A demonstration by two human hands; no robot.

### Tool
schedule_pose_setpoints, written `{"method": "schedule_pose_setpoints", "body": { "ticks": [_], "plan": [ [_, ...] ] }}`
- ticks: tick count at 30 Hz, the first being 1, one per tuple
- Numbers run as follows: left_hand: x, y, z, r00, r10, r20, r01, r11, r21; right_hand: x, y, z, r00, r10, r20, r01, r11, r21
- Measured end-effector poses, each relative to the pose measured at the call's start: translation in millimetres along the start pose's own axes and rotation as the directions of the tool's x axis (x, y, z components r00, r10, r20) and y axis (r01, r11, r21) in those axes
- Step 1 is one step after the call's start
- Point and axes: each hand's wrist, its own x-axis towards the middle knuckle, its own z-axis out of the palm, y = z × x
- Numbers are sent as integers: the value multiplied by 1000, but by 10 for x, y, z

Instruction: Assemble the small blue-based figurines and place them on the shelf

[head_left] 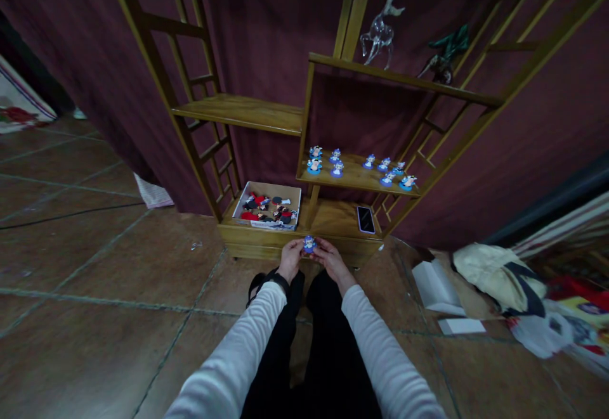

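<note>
Looking out from a person's head, in front of the wooden shelf unit (pixel 242 111) and above its base, facing forward and steeply down. Near enough to fill the middle with the shelf unit, cutting off its top. Taking in a wide sweep: tiled floor (pixel 118 343) to both sides of it, curtain (pixel 257 38) behind it, and, just before it near the centre, left hand (pixel 290 258) and right hand (pixel 332 258).

Nine small blue-and-white figurines (pixel 337 169) stand shelved and one small blue-purple figurine (pixel 309 244) is held; one clear glass horse (pixel 380 31), one dark-screened rectangular phone (pixel 366 219), one open cardboard box (pixel 273 190).
</note>
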Motion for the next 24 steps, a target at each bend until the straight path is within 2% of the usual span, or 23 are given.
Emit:
{"method": "schedule_pose_setpoints", "body": {
  "ticks": [4,8,14,24],
  "plan": [
    [-35,49,-7,993,-88,81,93,994,-62,3,1,-2,1000,1,28,-2,1000,26],
    [-56,87,-11,972,-145,184,156,987,-43,3,-4,10,1000,-24,12,23,998,61],
    [-71,57,-12,952,-100,290,107,994,-9,-3,-25,30,998,-61,-33,64,993,98],
    [-65,22,-36,953,-66,297,72,997,-9,-33,-39,62,996,-57,-75,67,990,128]
  ]
}}
